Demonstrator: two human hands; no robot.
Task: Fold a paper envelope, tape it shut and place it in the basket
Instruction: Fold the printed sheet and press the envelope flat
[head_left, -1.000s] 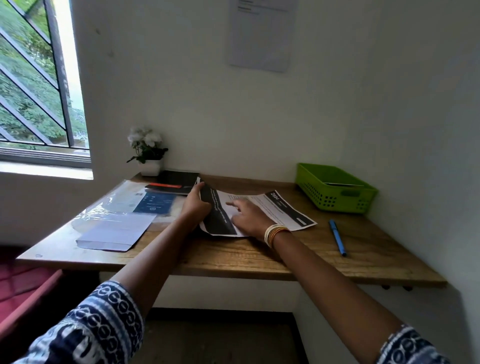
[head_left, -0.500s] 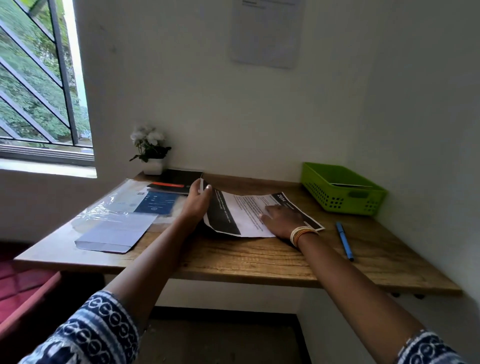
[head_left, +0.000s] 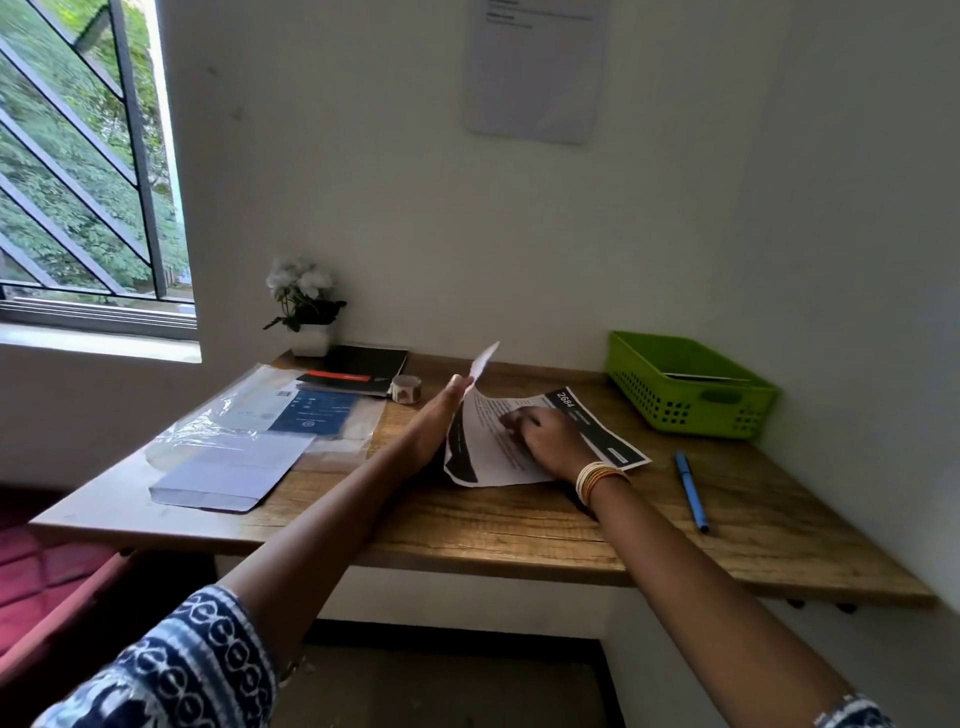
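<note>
A printed sheet of paper (head_left: 488, 447) with black bands lies in the middle of the wooden desk (head_left: 519, 525). My left hand (head_left: 441, 410) pinches its left edge and lifts that side up, so a corner stands in the air. My right hand (head_left: 545, 434) presses flat on the middle of the sheet, fingers spread. A small roll of tape (head_left: 407, 388) stands just behind my left hand. The green plastic basket (head_left: 691, 410) sits at the back right corner, with something flat inside it.
A blue pen (head_left: 690, 491) lies right of the sheet. On the left lie a white envelope (head_left: 228, 475), a clear plastic sleeve with a blue card (head_left: 317, 413) and a black notebook (head_left: 358, 371). A potted white flower (head_left: 306, 306) stands by the wall.
My left hand has raised the sheet's left edge higher off the desk. My right hand has shifted back toward the sheet's middle. The tape roll has come into view behind my left hand.
</note>
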